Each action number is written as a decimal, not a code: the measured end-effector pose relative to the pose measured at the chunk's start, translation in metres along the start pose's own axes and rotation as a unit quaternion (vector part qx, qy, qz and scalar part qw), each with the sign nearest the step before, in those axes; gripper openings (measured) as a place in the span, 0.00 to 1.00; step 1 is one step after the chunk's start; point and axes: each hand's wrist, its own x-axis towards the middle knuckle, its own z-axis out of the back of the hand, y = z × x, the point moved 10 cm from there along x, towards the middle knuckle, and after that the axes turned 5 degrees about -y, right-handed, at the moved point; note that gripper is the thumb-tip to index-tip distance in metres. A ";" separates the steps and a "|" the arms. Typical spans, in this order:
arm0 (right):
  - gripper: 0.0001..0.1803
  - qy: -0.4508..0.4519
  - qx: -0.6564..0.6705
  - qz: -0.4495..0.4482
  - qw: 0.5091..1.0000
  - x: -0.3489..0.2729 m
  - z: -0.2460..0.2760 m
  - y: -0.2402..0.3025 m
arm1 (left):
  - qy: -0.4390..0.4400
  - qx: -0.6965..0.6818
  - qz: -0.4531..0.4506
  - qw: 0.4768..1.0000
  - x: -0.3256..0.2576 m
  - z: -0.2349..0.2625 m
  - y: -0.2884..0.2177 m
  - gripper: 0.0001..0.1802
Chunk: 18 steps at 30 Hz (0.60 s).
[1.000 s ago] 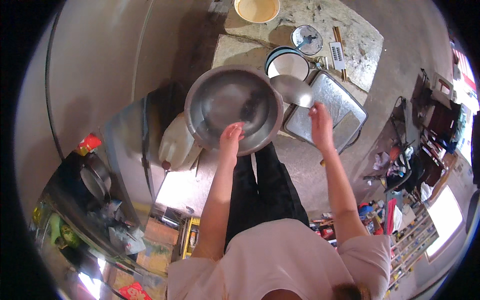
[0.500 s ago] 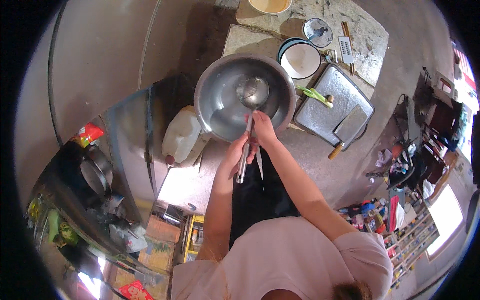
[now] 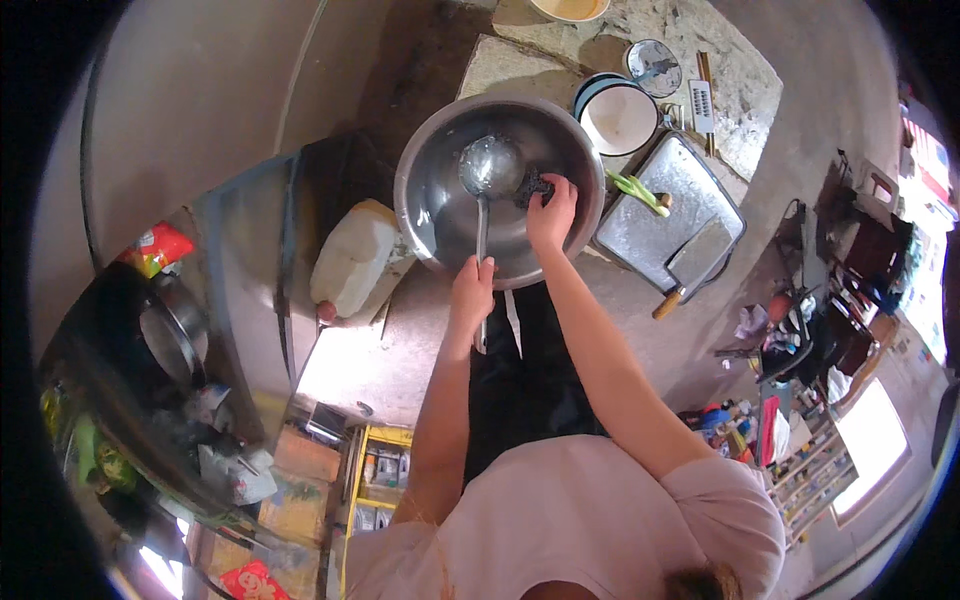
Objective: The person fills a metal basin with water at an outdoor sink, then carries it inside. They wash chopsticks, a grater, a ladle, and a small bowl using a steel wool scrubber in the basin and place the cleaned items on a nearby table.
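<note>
My left hand (image 3: 472,297) is closed around the long handle of a metal ladle (image 3: 491,168). The ladle's round bowl is held inside a wide steel basin (image 3: 420,215). My right hand (image 3: 552,215) reaches over the basin's right side, its fingers closed on a dark, rough scouring pad (image 3: 533,187). The pad is just right of the ladle bowl, and the fingers cover part of it. Whether it touches the ladle I cannot tell.
Right of the basin lies a metal tray (image 3: 650,235) with green onion (image 3: 640,190) and a cleaver (image 3: 697,256). Behind it stand a white pot (image 3: 618,120), a lid (image 3: 655,68) and a grater (image 3: 702,106). A plastic jug (image 3: 355,258) is at left.
My right hand has left the ladle's handle and moved into the basin's right side, where it now holds the scouring pad. The ladle has shifted slightly left, still in my left hand.
</note>
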 end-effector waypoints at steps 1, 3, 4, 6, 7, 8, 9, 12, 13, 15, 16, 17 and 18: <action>0.17 0.005 0.044 -0.013 0.999 -0.001 0.002 0.004 | 0.028 -0.046 0.041 0.998 -0.008 0.000 -0.005 0.19; 0.17 0.024 0.038 0.049 0.998 -0.001 -0.008 0.020 | 0.083 -0.128 0.083 0.985 -0.016 -0.007 -0.008 0.19; 0.16 0.034 0.036 0.080 0.996 -0.001 -0.011 0.027 | 0.110 -0.164 0.085 0.977 -0.018 -0.010 -0.008 0.19; 0.16 0.040 -0.086 0.185 0.978 0.000 -0.021 0.045 | 0.146 -0.242 0.097 0.954 -0.024 -0.012 -0.019 0.20; 0.15 0.052 -0.120 0.195 0.972 0.003 -0.030 0.040 | 0.158 -0.287 0.108 0.939 -0.030 -0.014 -0.026 0.20; 0.15 0.064 -0.155 0.206 0.964 0.004 -0.038 0.041 | 0.170 -0.331 0.117 0.921 -0.035 -0.014 -0.033 0.21; 0.13 0.087 -0.172 0.154 0.969 0.009 -0.047 0.031 | 0.207 -0.365 0.197 0.886 -0.042 -0.021 -0.027 0.24; 0.11 0.054 -0.187 0.138 0.971 0.019 -0.058 0.040 | 0.311 -0.371 0.189 0.854 -0.042 -0.024 -0.023 0.24; 0.11 0.071 -0.151 0.126 0.978 0.020 -0.064 0.044 | 0.317 -0.364 0.200 0.853 -0.042 -0.026 -0.021 0.24; 0.12 0.102 -0.103 0.157 0.977 0.018 -0.072 0.053 | 0.279 -0.306 0.190 0.890 -0.032 -0.017 -0.022 0.25; 0.12 0.117 -0.079 0.173 0.975 0.017 -0.076 0.056 | 0.260 -0.276 0.184 0.907 -0.025 -0.012 -0.024 0.25; 0.14 0.152 -0.074 0.197 0.966 0.015 -0.084 0.056 | 0.270 -0.245 0.152 0.919 -0.022 -0.008 -0.038 0.25; 0.14 0.195 -0.068 0.236 0.950 0.010 -0.089 0.054 | 0.266 -0.231 0.149 0.924 -0.018 -0.006 -0.038 0.25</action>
